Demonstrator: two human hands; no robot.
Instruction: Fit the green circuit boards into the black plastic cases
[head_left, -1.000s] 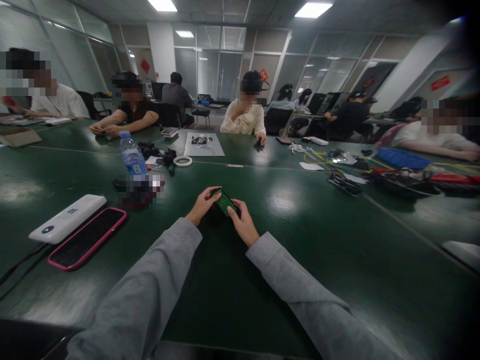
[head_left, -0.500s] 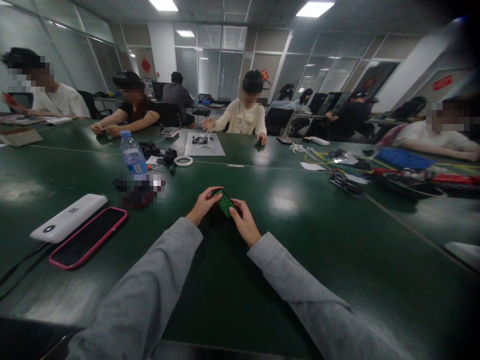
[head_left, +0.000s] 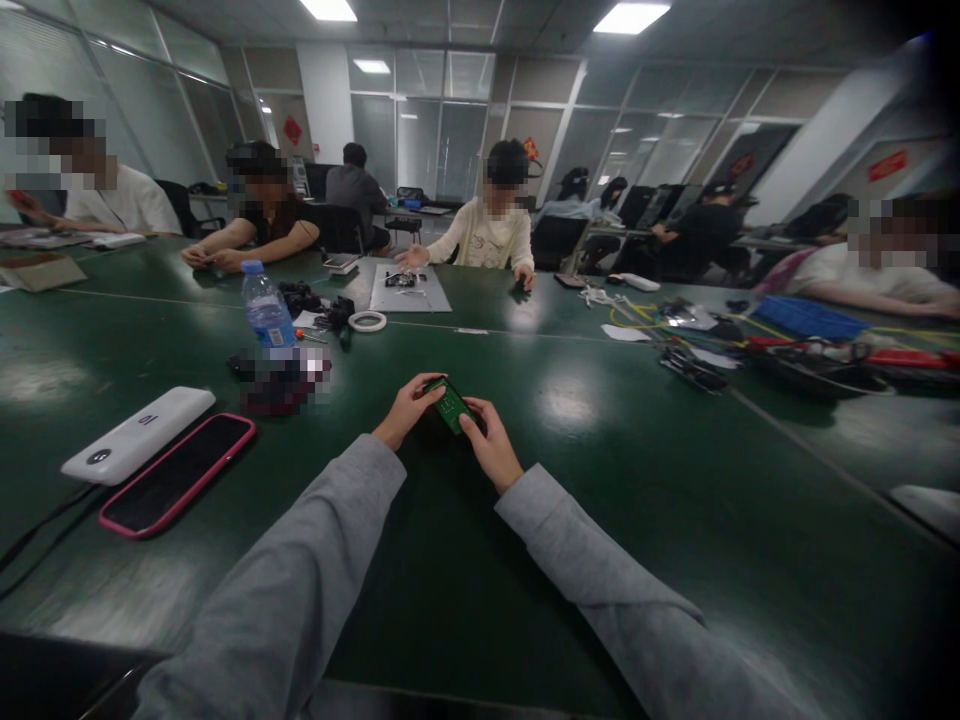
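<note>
A small green circuit board [head_left: 452, 407] with pale marks on its face and dark edges is held tilted just over the table between both hands. My left hand [head_left: 411, 405] grips its upper left end, with the thumb lying on the face. On the lower right side, my right hand [head_left: 491, 440] has its thumb against the face and its fingers behind the edge. The fingers underneath are mostly hidden, and the board's underside does not show.
On the dark green table [head_left: 465, 580], a white power bank [head_left: 142, 435] and a pink-edged phone [head_left: 180, 475] lie left. Beyond them stand a water bottle [head_left: 268, 312] and a tape roll [head_left: 367, 321]. Cables and a blue tray [head_left: 810, 315] lie right. Several people sit around.
My hands and the circuit board stay almost in place. Across the table, a person's raised hand has shifted slightly.
</note>
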